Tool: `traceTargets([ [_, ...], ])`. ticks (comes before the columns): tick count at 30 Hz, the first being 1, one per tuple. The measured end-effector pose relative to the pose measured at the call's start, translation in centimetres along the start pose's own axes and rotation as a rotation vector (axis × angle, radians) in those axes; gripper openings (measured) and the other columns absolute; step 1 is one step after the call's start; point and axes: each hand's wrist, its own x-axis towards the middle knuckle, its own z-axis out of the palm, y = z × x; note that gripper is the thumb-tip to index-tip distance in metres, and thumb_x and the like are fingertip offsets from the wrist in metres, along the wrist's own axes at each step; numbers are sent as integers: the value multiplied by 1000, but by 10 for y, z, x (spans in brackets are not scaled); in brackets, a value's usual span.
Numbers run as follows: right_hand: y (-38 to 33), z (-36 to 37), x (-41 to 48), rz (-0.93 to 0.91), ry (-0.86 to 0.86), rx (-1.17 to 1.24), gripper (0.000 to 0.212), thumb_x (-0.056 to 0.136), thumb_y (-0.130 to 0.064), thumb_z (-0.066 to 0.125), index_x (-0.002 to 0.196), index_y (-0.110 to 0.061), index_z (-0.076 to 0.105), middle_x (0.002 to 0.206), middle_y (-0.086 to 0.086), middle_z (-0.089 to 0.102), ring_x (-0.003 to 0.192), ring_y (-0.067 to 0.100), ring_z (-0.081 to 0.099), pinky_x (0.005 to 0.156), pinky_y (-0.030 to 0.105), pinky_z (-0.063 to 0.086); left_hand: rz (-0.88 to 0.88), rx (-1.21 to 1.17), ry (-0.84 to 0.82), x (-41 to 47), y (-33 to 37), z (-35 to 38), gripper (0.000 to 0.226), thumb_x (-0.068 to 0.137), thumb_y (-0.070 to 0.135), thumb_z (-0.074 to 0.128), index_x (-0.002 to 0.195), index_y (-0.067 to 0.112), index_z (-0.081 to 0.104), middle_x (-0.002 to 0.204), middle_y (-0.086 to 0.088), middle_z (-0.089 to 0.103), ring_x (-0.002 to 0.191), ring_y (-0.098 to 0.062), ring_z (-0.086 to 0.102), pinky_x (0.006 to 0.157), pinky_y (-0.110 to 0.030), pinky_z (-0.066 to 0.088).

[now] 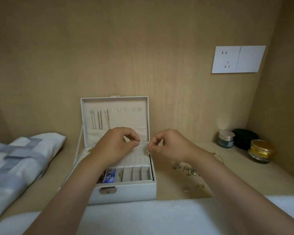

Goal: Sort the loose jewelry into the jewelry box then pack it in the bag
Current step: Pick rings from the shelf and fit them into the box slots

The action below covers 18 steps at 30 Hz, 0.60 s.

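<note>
Dim, warm, even glow. Faint shine on the wall (225,123) above the jars (261,150) at 4 o'clock. Soft shadow at the box's (126,192) 3 o'clock side. Socket (238,59) skewed by wide-angle at 2 o'clock. Slightly blurred throughout, towel (143,217) smeared at 6.

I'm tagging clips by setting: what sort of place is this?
Probably a bedroom or dressing nook at home: light wood panelling with a white wall socket, a yellow glass cosmetic jar in the corner, and an open white jewelry box on the shelf.
</note>
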Motion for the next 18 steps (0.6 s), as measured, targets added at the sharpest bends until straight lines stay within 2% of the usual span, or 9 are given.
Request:
traceTargets([
  [2, -11, 7, 12, 2, -45, -25, 4, 85, -26, 75, 83, -25, 77, 85, -12, 73, 72, -5, 63, 74, 20, 52, -34, -53, 35, -10, -13, -11, 14, 84, 23, 76, 79, 36, 73, 83, 21, 70, 61, -1, 61, 64, -17, 48],
  [5, -22, 16, 27, 2, -108, -91, 2, 82, -25, 77, 81, -25, 78, 82, -12, 74, 78, -1, 67, 81, 27, 56, -71, -133, 77, -20, -34, -24, 23, 82, 18, 78, 75, 39, 73, 81, 13, 73, 73, -8, 66, 75, -27, 52],
  [8, -30, 25, 34, 7, -203, -73, 6, 81, -21, 79, 78, -27, 79, 81, -12, 76, 78, -1, 67, 76, 21, 54, -98, -209, 99, -29, -46, -32, 22, 83, 13, 77, 79, 34, 75, 79, 7, 75, 75, -13, 69, 75, -28, 55],
  [12, -36, 32, 37, 28, -287, -2, 9, 80, -19, 82, 87, -25, 81, 84, -11, 77, 80, 1, 68, 78, 16, 53, -107, -336, 111, -35, -55, -32, 21, 83, 7, 76, 83, 27, 75, 78, 1, 75, 67, -6, 66, 67, -16, 51],
  [14, -38, 32, 38, 28, -274, 31, 12, 81, -21, 82, 93, -25, 81, 82, -10, 74, 72, -2, 63, 70, 12, 49, -120, -393, 118, -34, -58, -32, 19, 84, 7, 76, 85, 26, 76, 79, 0, 75, 70, -8, 67, 68, -17, 53],
  [18, -44, 35, 41, 6, -94, 219, 8, 89, -18, 75, 95, -18, 80, 85, -6, 75, 61, -7, 56, 62, 12, 44, -138, -481, 139, -33, -55, -27, 15, 82, 13, 78, 87, 27, 77, 81, 0, 75, 75, -16, 70, 77, -32, 59],
])
